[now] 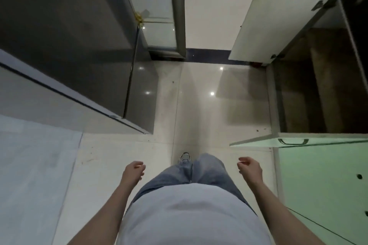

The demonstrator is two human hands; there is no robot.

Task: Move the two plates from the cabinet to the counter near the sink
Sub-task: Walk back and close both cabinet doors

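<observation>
Since neither plate shows anywhere yet, my left hand (133, 169) and right hand (249, 167) hang empty, each grip loosely curled, free for carrying. The open cabinet (310, 89) on my right looks dark inside, so I judge they wait there.

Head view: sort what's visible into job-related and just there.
Job-related:
- left hand, empty
- right hand, empty
- open cabinet; its far door and near door. No plates visible.

Just there:
- tiled floor
- glass door
- shoe

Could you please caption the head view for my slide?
Both hands, left hand and right hand, empty above the tiled floor, beside an open cabinet door; no plates visible.
</observation>
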